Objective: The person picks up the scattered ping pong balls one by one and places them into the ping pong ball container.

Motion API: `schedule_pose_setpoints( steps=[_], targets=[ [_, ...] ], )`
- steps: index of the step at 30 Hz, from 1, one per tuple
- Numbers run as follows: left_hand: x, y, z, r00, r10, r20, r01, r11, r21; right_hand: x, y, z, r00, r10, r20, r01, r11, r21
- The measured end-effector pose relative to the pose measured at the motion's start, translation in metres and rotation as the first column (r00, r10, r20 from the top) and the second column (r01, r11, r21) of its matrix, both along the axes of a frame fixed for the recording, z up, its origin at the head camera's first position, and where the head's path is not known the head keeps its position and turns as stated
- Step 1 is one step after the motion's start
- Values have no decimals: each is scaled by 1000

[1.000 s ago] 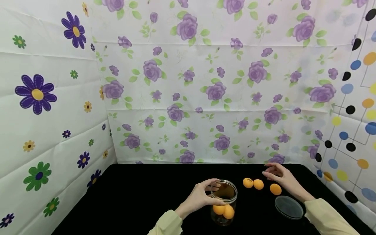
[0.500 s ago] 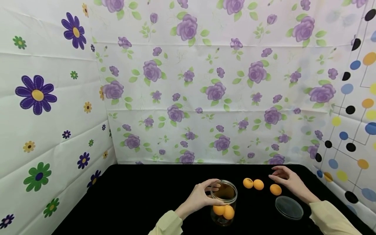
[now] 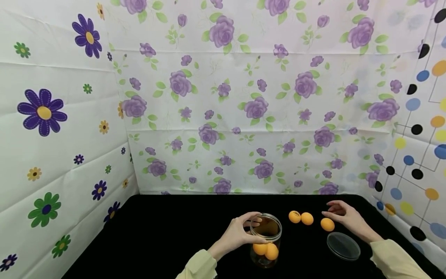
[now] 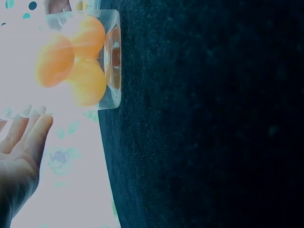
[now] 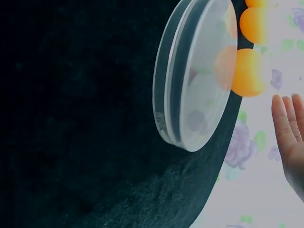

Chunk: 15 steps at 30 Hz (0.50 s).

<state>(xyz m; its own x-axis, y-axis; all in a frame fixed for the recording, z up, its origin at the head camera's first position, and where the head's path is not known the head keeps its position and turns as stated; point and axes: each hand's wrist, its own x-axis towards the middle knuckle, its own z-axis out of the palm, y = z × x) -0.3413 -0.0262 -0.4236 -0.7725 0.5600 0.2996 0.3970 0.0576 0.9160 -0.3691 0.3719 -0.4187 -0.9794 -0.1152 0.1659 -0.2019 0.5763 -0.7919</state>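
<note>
My left hand (image 3: 238,235) grips a clear jar (image 3: 266,263) near its rim, thumb in front and fingers behind. The jar stands upright without its lid. Three orange ping-pong balls (image 4: 87,81) lie inside it in the left wrist view; the head view shows two of them. My right hand (image 3: 349,218) hovers with nothing in it, fingers loosely bent, just right of a loose ping-pong ball (image 3: 327,224). Two more loose balls, one ping-pong ball (image 3: 294,217) with a dark print and a plain ping-pong ball (image 3: 307,218), lie close together between the jar and that hand.
A clear round lid (image 3: 343,246) lies on the black tabletop (image 3: 156,236), right of the jar and below my right hand. Flowered sheets (image 3: 209,97) hang behind and to the left, and a dotted sheet (image 3: 418,174) hangs on the right.
My right hand has drawn back to the right and slightly nearer, away from the pair of loose balls. My left hand and the jar have stayed in place.
</note>
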Motion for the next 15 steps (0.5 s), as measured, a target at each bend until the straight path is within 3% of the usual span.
schedule_pose_setpoints(
  steps=[15],
  targets=[
    [0,0,1,1000,11,-2,-11,1000,-17,-2,14,-18,996,-13,83,10,999,34]
  ],
)
